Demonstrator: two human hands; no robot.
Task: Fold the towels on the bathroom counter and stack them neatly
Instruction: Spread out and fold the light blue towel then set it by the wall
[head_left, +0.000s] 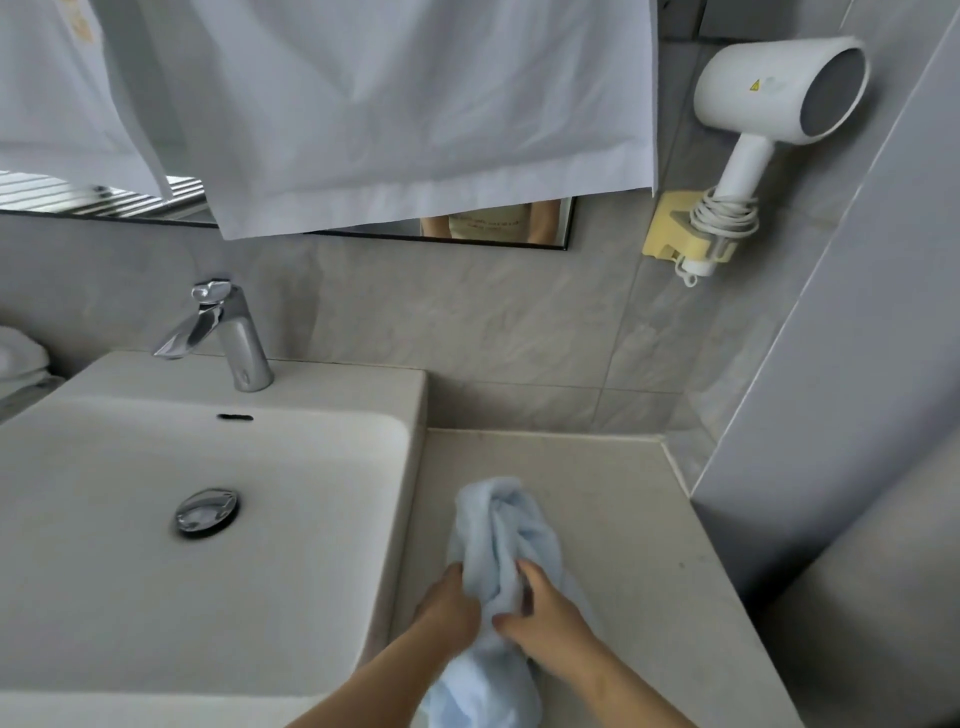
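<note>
One blue towel (506, 525) sits bunched on the beige counter (613, 499).

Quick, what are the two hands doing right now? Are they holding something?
Left hand: closed, gripping the bunched light blue towel.
Right hand: closed, gripping the same towel.

We can read no full word anywhere. The one clear sign is a small yellow warning triangle (754, 84) printed on the barrel of the white hair dryer (769, 104) on the wall; a faint grey mark beside it is too pale for us to make out. In the mirror (566, 228) we see a pale garment (488, 224) with two thin lines of dark print, too small to read. The white cloth (52, 93) hanging top left carries blurred yellowish print we cannot decipher.
</note>
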